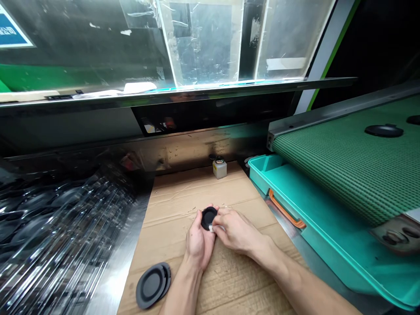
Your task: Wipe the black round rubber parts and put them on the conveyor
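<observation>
Left hand (198, 239) holds a small black round disc (209, 217), grip clamped on its rim: fingers curl round the far edge, thumb side below. Right hand (234, 231) is pressed against the disc's 5 o'clock edge, fingertips pinched together on a small white piece (212, 228), possibly a wipe or tab; too small to tell. Both hands sit over the cardboard-covered surface (183, 197), about mid-sheet.

Handling, judged: the disc looks light, thin, moulded, with a raised rim and a recessed centre. Probably rubber or plastic with a matte face, so not slippery. The centre may flex, so hold it at the rim, as the left hand does, not at the middle.

Orientation: being round, the disc has no long axis in plane. Its short axis (face normal) tilts up and towards the camera, with the recessed face showing.

Surroundings: two larger black discs (152, 284) lie overlapped on the cardboard at 7 o'clock from the hands, well apart. A small white bottle (219, 168) stands at 12 o'clock near the back edge. A teal tray (295, 197) is at 3 o'clock, and beyond it a green conveyor belt (344, 166) carries another black disc (383, 130). Stacked clear blister trays (65, 236) are at 9 o'clock.
</observation>
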The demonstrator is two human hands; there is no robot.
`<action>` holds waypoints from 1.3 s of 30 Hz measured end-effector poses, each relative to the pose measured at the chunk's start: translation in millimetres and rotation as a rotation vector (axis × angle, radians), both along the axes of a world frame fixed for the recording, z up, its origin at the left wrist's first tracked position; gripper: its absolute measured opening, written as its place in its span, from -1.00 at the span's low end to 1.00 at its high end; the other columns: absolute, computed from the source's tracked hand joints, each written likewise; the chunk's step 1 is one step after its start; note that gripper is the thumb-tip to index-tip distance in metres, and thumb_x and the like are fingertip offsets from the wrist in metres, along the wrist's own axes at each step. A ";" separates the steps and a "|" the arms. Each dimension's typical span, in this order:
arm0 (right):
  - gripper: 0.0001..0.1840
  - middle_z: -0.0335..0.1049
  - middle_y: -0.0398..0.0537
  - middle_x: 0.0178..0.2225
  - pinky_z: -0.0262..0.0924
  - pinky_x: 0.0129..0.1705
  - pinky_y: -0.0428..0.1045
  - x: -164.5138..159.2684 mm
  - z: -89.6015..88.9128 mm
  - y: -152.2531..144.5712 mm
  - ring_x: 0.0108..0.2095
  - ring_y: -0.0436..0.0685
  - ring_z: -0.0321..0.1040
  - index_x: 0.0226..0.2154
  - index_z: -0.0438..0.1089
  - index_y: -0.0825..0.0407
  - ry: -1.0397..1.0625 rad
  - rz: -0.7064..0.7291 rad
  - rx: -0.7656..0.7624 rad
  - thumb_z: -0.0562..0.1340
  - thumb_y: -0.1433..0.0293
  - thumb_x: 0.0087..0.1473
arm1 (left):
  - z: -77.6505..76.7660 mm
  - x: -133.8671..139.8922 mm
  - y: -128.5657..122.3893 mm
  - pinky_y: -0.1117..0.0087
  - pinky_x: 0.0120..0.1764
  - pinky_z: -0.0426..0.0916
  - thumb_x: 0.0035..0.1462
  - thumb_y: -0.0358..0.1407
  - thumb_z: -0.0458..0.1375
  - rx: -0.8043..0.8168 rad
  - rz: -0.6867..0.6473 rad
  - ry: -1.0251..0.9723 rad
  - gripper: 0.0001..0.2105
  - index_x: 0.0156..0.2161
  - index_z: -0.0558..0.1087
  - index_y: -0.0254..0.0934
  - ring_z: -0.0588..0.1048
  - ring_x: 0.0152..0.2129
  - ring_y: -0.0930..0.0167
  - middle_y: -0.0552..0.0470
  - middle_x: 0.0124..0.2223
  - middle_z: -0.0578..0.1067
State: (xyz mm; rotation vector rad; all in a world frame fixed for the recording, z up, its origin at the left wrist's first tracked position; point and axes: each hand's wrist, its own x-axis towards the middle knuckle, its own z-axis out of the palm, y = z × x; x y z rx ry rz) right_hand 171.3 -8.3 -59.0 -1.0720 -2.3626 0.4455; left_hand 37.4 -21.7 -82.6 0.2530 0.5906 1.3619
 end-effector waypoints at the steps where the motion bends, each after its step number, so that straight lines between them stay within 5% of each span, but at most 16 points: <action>1: -0.86 0.34 -0.05 -0.29 0.15 -0.13 -0.04 0.1 -0.4 0.8 -0.21 0.10 0.28 -0.38 0.38 0.04 -0.001 -0.056 0.034 0.13 0.49 0.15 | -0.1 0.6 0.3 0.17 0.12 0.28 0.26 -0.25 0.02 0.002 0.003 -0.002 -0.70 -0.05 0.46 -0.40 0.44 -0.01 0.24 -0.19 0.01 0.49; 7: -0.88 0.29 -0.02 -0.25 0.14 -0.08 -0.01 -15.2 -8.4 2.5 -0.18 0.12 0.21 -0.31 0.31 0.03 0.028 -0.096 0.158 0.07 0.45 0.21 | 1.2 6.8 -1.7 0.22 0.12 0.30 0.26 -0.28 0.02 -0.043 -0.038 -0.041 -0.72 -0.06 0.46 -0.42 0.44 0.00 0.26 -0.18 0.01 0.50; 11: -0.84 0.28 0.00 -0.29 0.15 -0.13 0.01 -17.7 -9.4 3.4 -0.23 0.13 0.20 -0.31 0.31 0.04 0.018 -0.246 0.173 0.03 0.45 0.23 | 2.7 6.0 -1.7 0.22 0.14 0.28 0.28 -0.31 -0.02 -0.052 0.024 -0.025 -0.72 -0.07 0.47 -0.41 0.43 0.02 0.28 -0.18 0.02 0.49; 15: -0.90 0.30 -0.05 -0.28 0.16 -0.11 -0.04 -19.6 -9.3 0.7 -0.22 0.10 0.24 -0.31 0.33 0.02 0.096 -0.063 0.113 0.10 0.44 0.18 | 1.8 4.4 -2.7 0.19 0.16 0.24 0.26 -0.26 0.01 -0.052 -0.022 -0.045 -0.69 -0.02 0.46 -0.39 0.42 0.04 0.25 -0.18 0.03 0.49; 19: -0.87 0.31 -0.02 -0.24 0.15 -0.09 -0.02 -25.1 -10.4 -0.7 -0.18 0.10 0.24 -0.31 0.33 0.04 0.188 -0.188 0.113 0.07 0.46 0.20 | -0.8 5.5 -3.7 0.16 0.19 0.20 0.24 -0.24 0.04 -0.017 -0.050 -0.054 -0.68 0.02 0.45 -0.33 0.40 0.05 0.24 -0.14 0.06 0.47; 26: -0.94 0.36 -0.11 -0.32 0.15 -0.17 -0.04 -7.5 -6.2 1.0 -0.26 0.09 0.28 -0.39 0.34 0.01 -0.029 0.038 0.074 0.17 0.46 0.09 | 0.5 -2.3 -1.6 0.13 0.16 0.24 0.25 -0.27 0.04 -0.039 -0.001 -0.028 -0.71 -0.03 0.46 -0.36 0.42 0.04 0.23 -0.18 0.05 0.47; 34: -0.85 0.30 -0.01 -0.28 0.12 -0.13 0.01 -14.0 -5.8 7.3 -0.22 0.15 0.21 -0.27 0.30 0.03 -0.004 -0.247 0.234 0.03 0.42 0.24 | 5.9 10.6 -3.2 0.23 0.16 0.27 0.29 -0.34 -0.03 -0.027 -0.005 -0.060 -0.72 -0.04 0.47 -0.38 0.39 0.07 0.29 -0.17 0.04 0.49; 39: -0.83 0.29 -0.02 -0.31 0.13 -0.23 -0.03 -9.9 -8.7 10.6 -0.29 0.12 0.24 -0.33 0.29 0.02 -0.012 -0.358 0.199 0.03 0.41 0.25 | 7.1 7.4 -3.0 0.18 0.13 0.31 0.29 -0.34 -0.03 -0.038 0.035 -0.024 -0.71 -0.01 0.46 -0.34 0.36 0.11 0.26 -0.17 0.07 0.47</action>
